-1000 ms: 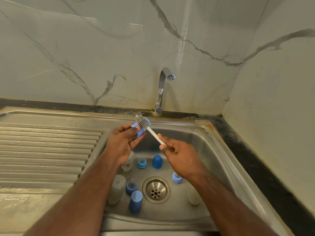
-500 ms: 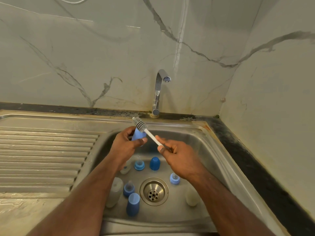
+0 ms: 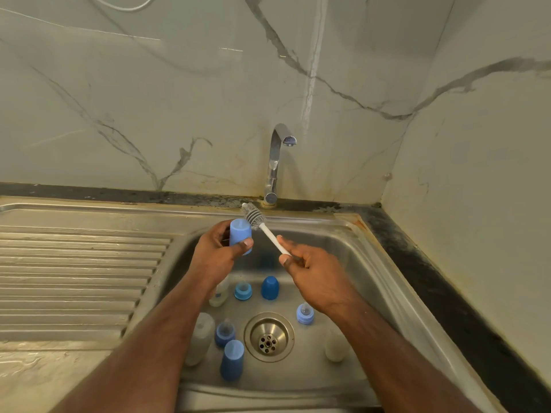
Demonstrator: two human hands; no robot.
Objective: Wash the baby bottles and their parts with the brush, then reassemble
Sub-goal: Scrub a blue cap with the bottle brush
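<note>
My left hand (image 3: 219,253) grips a light blue bottle cap (image 3: 240,237) above the sink basin, closed end up. My right hand (image 3: 313,274) pinches the white handle of the bottle brush (image 3: 262,226); its grey bristle head lies against the cap's upper right side. In the basin below lie three cloudy bottles (image 3: 200,338) (image 3: 334,344) (image 3: 220,293), blue collars with teats (image 3: 225,332) (image 3: 304,313) (image 3: 243,290), and two more blue caps (image 3: 232,359) (image 3: 269,287).
A steel sink (image 3: 351,251) with a round drain (image 3: 269,336) sits in the corner of marble walls. The chrome tap (image 3: 275,162) stands behind, with no water running. A ribbed draining board (image 3: 77,278) extends to the left. Dark counter edge runs along the right.
The brush head has come out of the cap and now lies on its outside. My left hand has turned the cap upright, closed end up.
</note>
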